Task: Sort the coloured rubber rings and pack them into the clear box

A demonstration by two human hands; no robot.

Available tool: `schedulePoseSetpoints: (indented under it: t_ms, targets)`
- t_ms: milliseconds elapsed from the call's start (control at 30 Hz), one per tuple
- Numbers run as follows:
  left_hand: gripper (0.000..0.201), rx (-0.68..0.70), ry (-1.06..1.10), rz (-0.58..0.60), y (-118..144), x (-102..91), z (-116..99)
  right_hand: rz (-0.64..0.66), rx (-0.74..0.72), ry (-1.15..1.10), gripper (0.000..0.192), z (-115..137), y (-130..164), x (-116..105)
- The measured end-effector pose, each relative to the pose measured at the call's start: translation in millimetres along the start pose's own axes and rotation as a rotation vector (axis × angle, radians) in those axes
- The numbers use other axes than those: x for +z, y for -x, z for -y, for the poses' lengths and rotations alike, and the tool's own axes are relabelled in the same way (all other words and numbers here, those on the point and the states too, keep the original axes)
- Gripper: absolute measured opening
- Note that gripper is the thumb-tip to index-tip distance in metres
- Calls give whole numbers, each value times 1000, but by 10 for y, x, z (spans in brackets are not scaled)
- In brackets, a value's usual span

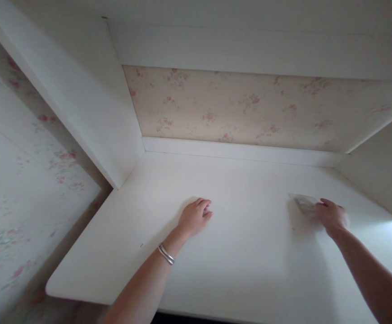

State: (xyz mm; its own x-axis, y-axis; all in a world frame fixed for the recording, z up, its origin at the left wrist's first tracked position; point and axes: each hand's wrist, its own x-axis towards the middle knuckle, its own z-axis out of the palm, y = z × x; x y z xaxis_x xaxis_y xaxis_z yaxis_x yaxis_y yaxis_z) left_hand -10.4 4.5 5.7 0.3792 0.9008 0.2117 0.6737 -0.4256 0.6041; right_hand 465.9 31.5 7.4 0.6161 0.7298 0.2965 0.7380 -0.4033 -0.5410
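We look down into a white built-in unit, with flower-patterned wallpaper [30,202] filling the far left. Next to it stands a pale side panel [61,90], its lower end meeting the worktop [233,265], a broad white surface with a rounded near-left corner. A dark fleck [141,245] lies on it, left of the wearer's left forearm. On that wrist we see a silver bangle [166,254], apparently of 2 bands. The left hand [193,217] is low over the worktop, near its middle; its grip is loosely curled, with a gap between thumb and forefinger. We cannot tell whether its underside touches the surface. Behind it, a white strip [243,150] edges the back of the worktop, below a cream floral panel [209,105]. Well to the right, a pale, partly see-through wad [304,203] sits at the worktop, just left of the right hand [331,218]. That hand's grip pinches the wad's right end; both are blurred, so we cannot tell cloth from plastic. A greyish panel [385,162] rises at the far right.
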Motion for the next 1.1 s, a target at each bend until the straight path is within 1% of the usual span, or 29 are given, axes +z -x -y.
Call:
schedulePoseSetpoints:
  t_ms: [67,100,133,200,233,267,300,367,433,500,567,667,833,1100]
  targets:
    - [31,11,-4,-5,0,-5,-2,-63,19,101,40,154,111,-15]
    - [30,14,-8,-7,0,-6,-3,-80,1,83,40,260,192,-8]
    - [29,15,-11,-8,1,-7,-6,-79,-24,16,39,381,292,13]
    - [28,11,-20,-7,3,-9,-13,-37,-66,-63,36,662,556,103]
    - [28,9,-23,-6,5,-11,-18,11,-77,-161,35,817,720,169]
    - [28,7,-26,-4,8,-13,-24,107,-93,-264,35,979,903,244]
    - [28,6,-26,-3,10,-16,-30,231,-128,-353,36,1146,1100,324]
    - [30,3,-24,-1,14,-23,-43,463,-229,-469,35,1487,1507,481]
    - [32,0,-18,3,15,-31,-51,635,-351,-545,30,1814,1881,610]
    - [35,0,-8,9,12,-37,-50,740,-511,-584,24,2090,2169,694]
    - [42,5,14,16,7,-42,-41,727,-603,-577,24,2281,2350,733]
    - [46,15,40,28,1,-45,-25,688,-666,-530,23,2383,2441,732]
    - [44,47,-24,70,-2,-35,-31,718,-757,-522,24,2293,2413,688]
    - [39,36,-57,97,0,-34,-61,684,-782,-507,24,2274,2436,689]
